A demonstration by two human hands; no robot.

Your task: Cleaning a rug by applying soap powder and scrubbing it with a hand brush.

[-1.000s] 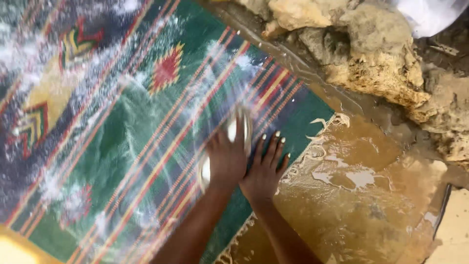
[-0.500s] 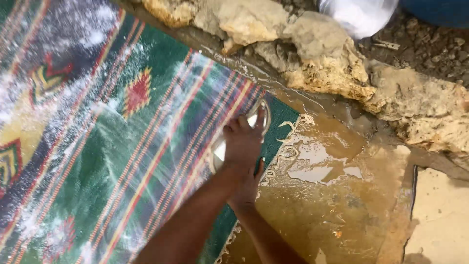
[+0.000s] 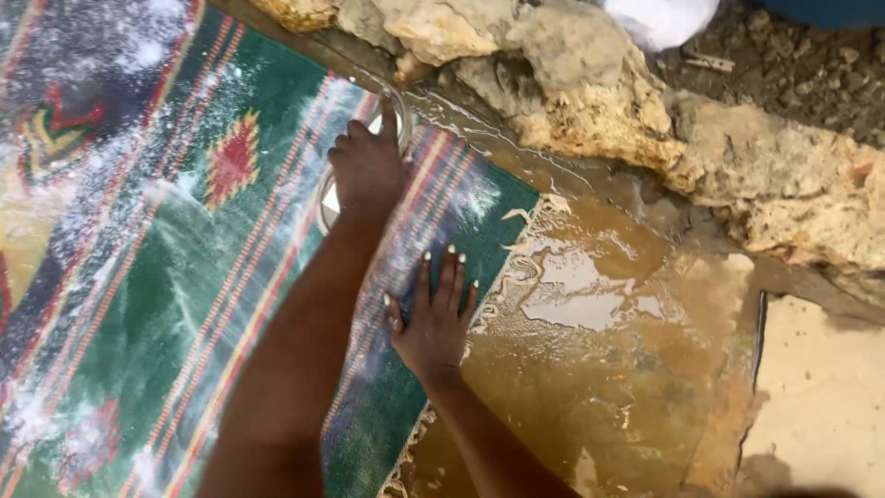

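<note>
Our right hand [image 3: 433, 318] lies flat with fingers spread on the wet green striped rug [image 3: 175, 277], near its fringed edge beside the muddy puddle [image 3: 590, 314]. Farther up, our left hand [image 3: 369, 166] presses down, closed over a round pale scrubber [image 3: 324, 198] on the soapy rug, just below the rough stones [image 3: 590, 83].

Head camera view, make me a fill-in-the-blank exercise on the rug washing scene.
1. The left hand presses a round pale brush onto the wet green striped woven rug, which is flecked with white ____.
2. The right hand lies ____ on the rug.
3. Beside the rug's fringe spreads a ____ brown puddle.

Missing: suds; flat; muddy
</note>
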